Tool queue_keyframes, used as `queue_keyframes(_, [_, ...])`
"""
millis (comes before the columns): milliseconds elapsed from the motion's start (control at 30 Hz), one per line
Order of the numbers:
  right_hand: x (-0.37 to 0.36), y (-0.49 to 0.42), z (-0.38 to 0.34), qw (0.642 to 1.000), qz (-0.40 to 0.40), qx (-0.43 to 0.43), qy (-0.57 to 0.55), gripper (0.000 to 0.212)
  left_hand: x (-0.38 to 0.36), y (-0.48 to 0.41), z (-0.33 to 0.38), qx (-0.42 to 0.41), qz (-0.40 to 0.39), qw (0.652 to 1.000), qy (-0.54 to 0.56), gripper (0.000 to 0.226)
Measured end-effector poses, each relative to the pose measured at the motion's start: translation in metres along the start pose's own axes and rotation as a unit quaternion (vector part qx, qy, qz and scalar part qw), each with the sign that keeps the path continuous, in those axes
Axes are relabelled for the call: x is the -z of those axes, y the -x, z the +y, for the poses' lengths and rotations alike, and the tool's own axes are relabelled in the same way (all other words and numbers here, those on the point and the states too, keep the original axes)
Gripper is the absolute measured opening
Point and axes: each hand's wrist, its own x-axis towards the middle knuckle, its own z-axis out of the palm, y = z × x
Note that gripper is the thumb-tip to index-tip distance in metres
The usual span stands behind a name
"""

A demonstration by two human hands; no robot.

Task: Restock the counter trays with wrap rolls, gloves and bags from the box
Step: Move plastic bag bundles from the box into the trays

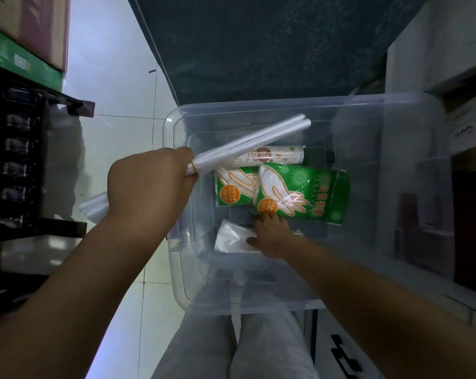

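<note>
A clear plastic box [390, 110] stands on the floor in front of me. My left hand [149, 184] is shut on a bundle of white wrap rolls [258, 138] held by a rubber band; the rolls slant over the box's left rim. My right hand [269, 233] reaches inside the box. Its fingers touch the bottom edge of a green glove pack [302, 192] and its thumb rests on a clear bag packet [231, 239]. A second green glove pack [231, 190] and a printed white wrap roll [275, 157] lie behind them.
A dark crate rack [21, 160] stands at the left on the white tile floor [116, 77]. A dark mat [258, 45] lies beyond the box. White cabinets and cartons [450, 50] rise at the right. My grey trouser legs [231, 346] are below.
</note>
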Motion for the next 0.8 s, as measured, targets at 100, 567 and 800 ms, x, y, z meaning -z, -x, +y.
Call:
queue_keyframes(100, [0.004,0.003,0.005,0.994,-0.05,-0.036,-0.093,0.064,0.001,0.001,0.001,0.003,0.003,1.0,-0.03,0.017])
queue_keyframes(567, [0.091,0.134,0.018,0.909,0.183,-0.152,-0.343,0.02,0.065,0.026,0.026,-0.018,-0.005,1.0,-0.004,0.017])
queue_keyframes(800, [0.126,0.281,0.015,0.712,0.463,-0.215,-0.482,0.031,0.137,0.044,0.087,-0.092,0.022,0.991,0.099,0.024])
